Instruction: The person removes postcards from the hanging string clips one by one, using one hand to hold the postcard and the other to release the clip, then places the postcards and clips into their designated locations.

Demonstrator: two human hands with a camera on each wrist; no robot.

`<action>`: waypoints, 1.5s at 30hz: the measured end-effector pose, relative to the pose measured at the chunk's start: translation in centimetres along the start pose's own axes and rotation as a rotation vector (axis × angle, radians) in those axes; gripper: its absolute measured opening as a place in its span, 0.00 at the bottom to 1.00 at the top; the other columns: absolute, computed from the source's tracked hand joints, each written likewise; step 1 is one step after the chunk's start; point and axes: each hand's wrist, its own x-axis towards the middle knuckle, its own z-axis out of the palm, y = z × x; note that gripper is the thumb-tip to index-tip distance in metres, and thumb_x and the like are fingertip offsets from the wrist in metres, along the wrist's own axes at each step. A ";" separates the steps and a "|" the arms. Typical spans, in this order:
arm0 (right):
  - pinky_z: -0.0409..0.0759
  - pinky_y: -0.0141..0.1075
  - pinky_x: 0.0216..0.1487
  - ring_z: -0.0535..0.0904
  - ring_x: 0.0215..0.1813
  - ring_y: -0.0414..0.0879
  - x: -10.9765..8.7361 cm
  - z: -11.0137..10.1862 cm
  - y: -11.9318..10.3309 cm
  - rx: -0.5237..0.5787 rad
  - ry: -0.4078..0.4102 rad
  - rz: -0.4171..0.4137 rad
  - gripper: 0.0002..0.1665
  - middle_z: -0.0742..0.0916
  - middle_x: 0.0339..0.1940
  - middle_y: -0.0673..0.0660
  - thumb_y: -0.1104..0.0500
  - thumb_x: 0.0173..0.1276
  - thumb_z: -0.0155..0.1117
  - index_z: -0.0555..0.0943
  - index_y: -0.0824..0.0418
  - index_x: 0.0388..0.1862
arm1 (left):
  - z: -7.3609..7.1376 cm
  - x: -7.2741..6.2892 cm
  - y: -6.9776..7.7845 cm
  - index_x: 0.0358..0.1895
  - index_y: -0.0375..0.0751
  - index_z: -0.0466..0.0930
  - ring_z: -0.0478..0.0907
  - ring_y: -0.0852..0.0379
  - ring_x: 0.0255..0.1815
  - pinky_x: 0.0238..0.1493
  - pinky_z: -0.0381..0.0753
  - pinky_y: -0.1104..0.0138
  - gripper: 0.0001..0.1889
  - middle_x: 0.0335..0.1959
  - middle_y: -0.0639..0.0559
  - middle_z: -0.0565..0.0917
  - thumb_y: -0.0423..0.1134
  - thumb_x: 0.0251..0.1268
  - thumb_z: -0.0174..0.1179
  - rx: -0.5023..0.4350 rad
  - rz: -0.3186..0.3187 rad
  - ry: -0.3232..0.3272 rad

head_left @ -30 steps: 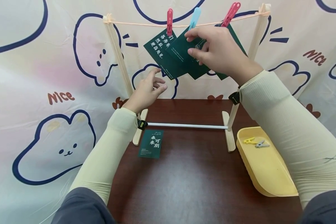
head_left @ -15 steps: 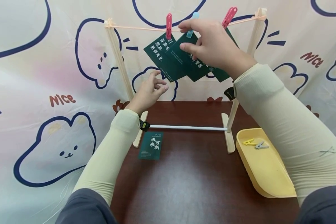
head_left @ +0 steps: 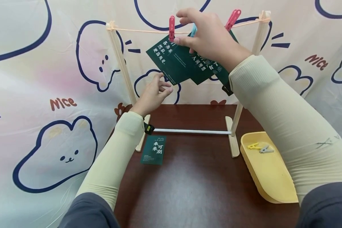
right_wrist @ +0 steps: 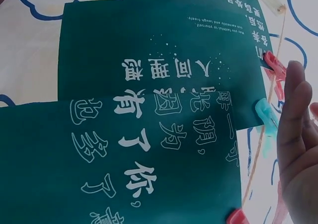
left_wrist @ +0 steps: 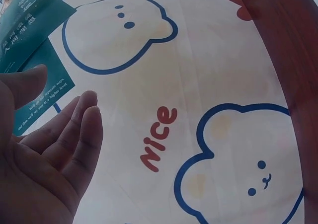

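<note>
My right hand (head_left: 206, 36) is raised at the line, thumb and fingers spread apart. Its thumb tip is right at the lower end of the left red clothespin (head_left: 172, 28), its index fingertip close to the top. Behind the fingers a light blue clothespin (right_wrist: 267, 115) grips the middle card (right_wrist: 149, 50). The left green card (head_left: 166, 61) hangs tilted from the left red clothespin. A second red clothespin (head_left: 232, 19) holds the right card (right_wrist: 164, 164). Below the left card my left hand (head_left: 154, 94) hovers with relaxed fingers, holding nothing.
A thin string (head_left: 142, 30) spans two wooden posts (head_left: 120, 60) joined low by a white rod (head_left: 192, 130). One green card (head_left: 153, 150) lies on the dark table (head_left: 185, 183). At right, a yellow tray (head_left: 269, 177) holds a yellow clothespin (head_left: 253, 146) and a grey clothespin (head_left: 266, 149).
My right hand has moved left and up along the line, past the blue clothespin to the left red one. The left hand has barely moved.
</note>
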 end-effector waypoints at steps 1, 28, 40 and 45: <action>0.78 0.29 0.45 0.82 0.37 0.39 0.1 -0.1 -0.1 0.001 0.001 0.006 0.43 0.70 0.71 0.41 0.35 0.66 0.54 0.57 0.40 0.77 | 0.0 0.0 0.0 0.78 0.49 0.43 0.76 0.61 0.53 0.51 0.78 0.66 0.42 0.60 0.57 0.78 0.55 0.70 0.56 0.000 0.000 0.004; 0.79 0.29 0.37 0.81 0.31 0.43 2.9 1.3 -2.1 0.201 -0.030 0.144 0.46 0.67 0.74 0.44 0.36 0.66 0.55 0.50 0.39 0.79 | 0.7 0.6 0.0 0.73 0.47 0.48 0.80 0.54 0.37 0.41 0.79 0.64 0.35 0.37 0.54 0.83 0.45 0.71 0.58 -0.195 0.074 0.077; 0.79 0.29 0.38 0.80 0.32 0.42 4.2 2.4 -1.9 0.210 -0.017 0.185 0.43 0.72 0.68 0.49 0.35 0.70 0.49 0.49 0.44 0.80 | 1.4 0.6 0.1 0.73 0.53 0.49 0.78 0.51 0.35 0.39 0.78 0.63 0.33 0.33 0.52 0.83 0.40 0.72 0.57 -0.231 0.121 0.091; 0.70 0.30 0.60 0.75 0.56 0.44 4.4 2.4 -1.7 0.221 -0.010 0.198 0.38 0.74 0.66 0.51 0.36 0.73 0.44 0.55 0.47 0.78 | 1.6 0.8 0.1 0.71 0.51 0.53 0.78 0.55 0.33 0.38 0.78 0.64 0.29 0.32 0.52 0.83 0.39 0.72 0.56 -0.212 0.144 0.098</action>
